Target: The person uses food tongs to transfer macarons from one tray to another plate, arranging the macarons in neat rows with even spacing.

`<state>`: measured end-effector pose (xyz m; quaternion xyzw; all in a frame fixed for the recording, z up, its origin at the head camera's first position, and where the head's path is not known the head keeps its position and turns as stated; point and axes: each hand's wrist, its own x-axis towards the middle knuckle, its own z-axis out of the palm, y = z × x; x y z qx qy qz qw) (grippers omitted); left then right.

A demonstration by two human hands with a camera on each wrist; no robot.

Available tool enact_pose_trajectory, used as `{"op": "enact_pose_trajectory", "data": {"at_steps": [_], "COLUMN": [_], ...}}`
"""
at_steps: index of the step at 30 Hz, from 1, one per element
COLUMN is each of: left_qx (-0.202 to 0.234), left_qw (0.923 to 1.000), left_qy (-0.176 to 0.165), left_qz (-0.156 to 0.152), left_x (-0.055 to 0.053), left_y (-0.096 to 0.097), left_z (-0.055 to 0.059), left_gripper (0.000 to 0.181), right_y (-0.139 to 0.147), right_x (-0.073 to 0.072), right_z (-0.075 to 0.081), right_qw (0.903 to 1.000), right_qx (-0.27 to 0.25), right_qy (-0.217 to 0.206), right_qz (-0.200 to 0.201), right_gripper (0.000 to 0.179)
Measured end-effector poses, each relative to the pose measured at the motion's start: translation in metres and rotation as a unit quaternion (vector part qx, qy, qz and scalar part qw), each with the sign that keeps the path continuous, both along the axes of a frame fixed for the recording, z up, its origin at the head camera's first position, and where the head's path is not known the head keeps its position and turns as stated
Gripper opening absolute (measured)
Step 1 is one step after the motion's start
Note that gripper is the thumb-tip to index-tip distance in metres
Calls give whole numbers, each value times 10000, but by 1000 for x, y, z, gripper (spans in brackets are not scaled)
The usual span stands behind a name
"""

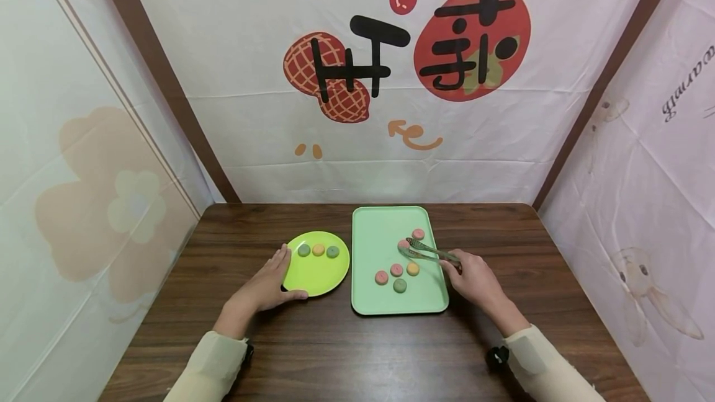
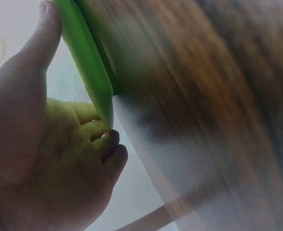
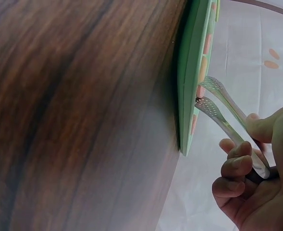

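Brown tabletop [image 1: 357, 352] below, the right hand [image 1: 475, 275] grips tongs [image 3: 227, 129], tips ahead at a pink disc [image 1: 403, 244]. Left wrist view alone shows the palm of the left hand [image 2: 67, 154], fingers straight against the plate [image 1: 317, 276].

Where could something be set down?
Free: round lime plate, nearside of its pastel discs; rectangular mint tray by its far left rim; brown wooden table between cream sleeves. Crowded: tray's near middle and right, with discs and metal tongs.

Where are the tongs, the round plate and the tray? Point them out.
Tongs [image 3: 226, 125]: right wrist view, on the lower prong.
Round plate [image 1: 316, 276]: head view, on its bare near part.
Tray [image 1: 374, 237]: head view, bare surface at upper left.
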<state>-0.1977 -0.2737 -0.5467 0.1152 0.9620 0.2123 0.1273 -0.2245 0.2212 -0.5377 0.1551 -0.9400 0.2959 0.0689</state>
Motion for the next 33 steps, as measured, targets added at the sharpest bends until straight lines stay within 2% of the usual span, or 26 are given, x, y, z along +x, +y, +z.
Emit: {"op": "enact_pose_trajectory", "data": {"at_steps": [11,22,33], "left_qx": [22,15,14], "left_qw": [10000,10000,10000], "left_qy": [-25,-43,-54], "left_qz": [9,17,10], "left_x": [1,1,0], "left_y": [1,1,1], "left_z": [1,2,1], "left_gripper": [131,130,129], "right_y": [-2,-3,-3], "right_x": [1,1,2], "right_z": [-1,0,-2], "right_qw": [10000,9996,9997], "right_qx": [-80,-15,-78], "right_qy": [-35,-273,-251], "right_qz": [40,-55,-18], "right_gripper": [25,27,25]}}
